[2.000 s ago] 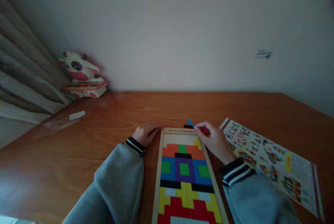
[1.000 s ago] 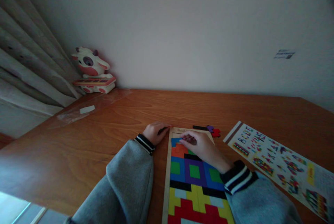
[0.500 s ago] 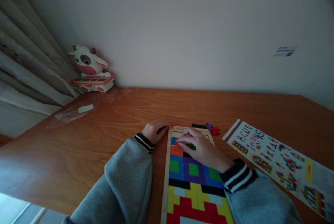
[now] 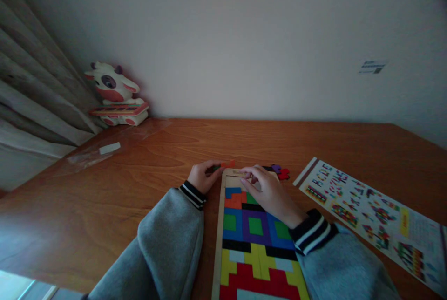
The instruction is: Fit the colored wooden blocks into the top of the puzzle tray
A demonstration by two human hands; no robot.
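Curtain: at the far left of my feed, a pale curtain [image 4: 35,90] hangs in folds beside the wall [image 4: 244,44].
Plastic: clear plastic with a white strip [image 4: 109,148] lies on the brown desk [image 4: 174,144].
Cow toy: a cow-shaped toy [image 4: 112,83] with a keyboard sits at the back corner of the desk, by the curtain.
Left hand: I see the left hand [image 4: 202,175] just outside the tray's far left corner, fingertips touching a loose orange piece [image 4: 228,164]; from here I cannot tell whether they grip it.
Wooden tray: the wooden tray [image 4: 220,244] lies flat between both arms, running off the bottom of my view. Coloured pieces [image 4: 258,281] fill most of it: red, yellow, black, blue, green, purple and orange. A bare pale strip shows at the far end.
Right hand: the right hand [image 4: 268,195] is over the tray's far end, thumb and forefinger parted by a narrow gap.
Loose pieces: a black piece [image 4: 268,168], a purple piece [image 4: 275,168] and a red piece [image 4: 284,174] lie close together by the tray's far right corner.
Printed sheet: a printed sheet [image 4: 370,225] lies slantwise at right, beyond the right sleeve [image 4: 344,258].
Wall label: I make out a small label [image 4: 373,67] above it, its print too blurred to read.
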